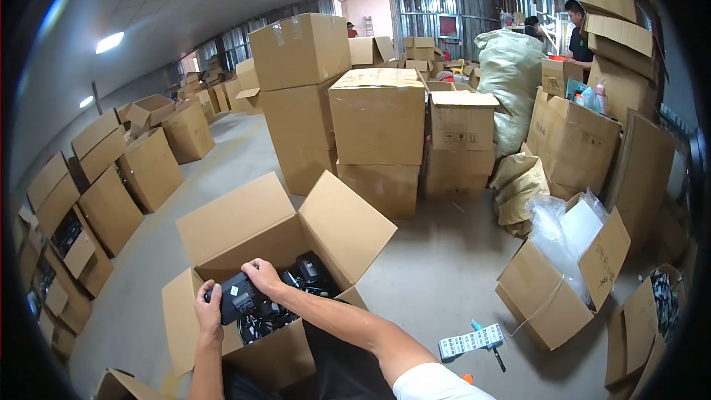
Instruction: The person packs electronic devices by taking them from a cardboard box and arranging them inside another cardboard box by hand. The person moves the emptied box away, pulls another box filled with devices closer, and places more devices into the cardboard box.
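My left hand [209,306] grips the left end of a black boxy device [238,296] with a small white label on its face. My right hand [262,278] is closed over its upper right end, fingers wrapped over the edge. Both hands hold it above an open cardboard box [235,216], whose flaps are spread outward. Inside the box lie tangled black cables [265,326] and another black device [314,270] toward the right. My forearm and the held device hide part of the contents. What kind of device it is, I cannot tell.
A sheet of labels [471,342] and a black pen [499,360] lie on the floor at right. Beside them stands a box with plastic wrap [557,241]. Stacked cartons [379,122] rise ahead, near a large pale sack [511,74]. Open boxes [111,207] line the left. A person [579,37] stands far right.
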`<state>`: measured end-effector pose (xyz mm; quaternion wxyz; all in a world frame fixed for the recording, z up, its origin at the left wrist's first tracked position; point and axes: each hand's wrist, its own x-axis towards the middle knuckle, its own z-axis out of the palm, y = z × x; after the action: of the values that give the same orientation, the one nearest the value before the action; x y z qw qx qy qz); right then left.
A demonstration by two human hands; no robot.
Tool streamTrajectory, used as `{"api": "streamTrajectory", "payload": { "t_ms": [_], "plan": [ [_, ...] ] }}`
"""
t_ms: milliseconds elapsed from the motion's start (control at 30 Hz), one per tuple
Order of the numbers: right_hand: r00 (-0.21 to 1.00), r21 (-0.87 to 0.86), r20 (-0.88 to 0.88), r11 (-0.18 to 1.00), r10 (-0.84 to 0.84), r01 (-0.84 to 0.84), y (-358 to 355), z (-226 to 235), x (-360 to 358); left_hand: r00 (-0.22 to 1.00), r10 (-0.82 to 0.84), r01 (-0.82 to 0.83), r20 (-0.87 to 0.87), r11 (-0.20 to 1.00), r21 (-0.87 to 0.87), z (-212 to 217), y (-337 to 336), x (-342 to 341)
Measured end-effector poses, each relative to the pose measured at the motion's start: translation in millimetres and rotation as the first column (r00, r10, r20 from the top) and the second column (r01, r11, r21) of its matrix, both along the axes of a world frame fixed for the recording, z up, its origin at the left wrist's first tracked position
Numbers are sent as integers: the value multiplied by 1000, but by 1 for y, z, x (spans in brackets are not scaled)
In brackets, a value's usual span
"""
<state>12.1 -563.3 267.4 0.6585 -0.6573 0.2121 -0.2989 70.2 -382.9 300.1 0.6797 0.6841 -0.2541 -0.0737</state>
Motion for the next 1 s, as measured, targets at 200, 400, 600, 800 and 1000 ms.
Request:
{"api": "streamTrajectory", "payload": {
  "t_ms": [200,400,600,800,1000],
  "plan": [
    [999,-64,41,998,-13,16,-1,-6,-3,995,93,-93,-26,996,14,9,-10,-11],
    [999,-216,-4,976,-43,41,12,4,-20,960,-5,-21,-279,996,-91,-22,-2,-3],
    [988,-324,156,944,-7,58,3,16,-24,767,-271,116,-582,950,-289,-9,-10,-3],
    [985,-313,170,948,-3,57,4,46,-26,841,-241,87,-484,944,-317,20,-27,25],
    [965,-420,-83,870,247,-259,-28,84,21,831,-426,471,-358,881,44,34,7,52]
  ]
}}
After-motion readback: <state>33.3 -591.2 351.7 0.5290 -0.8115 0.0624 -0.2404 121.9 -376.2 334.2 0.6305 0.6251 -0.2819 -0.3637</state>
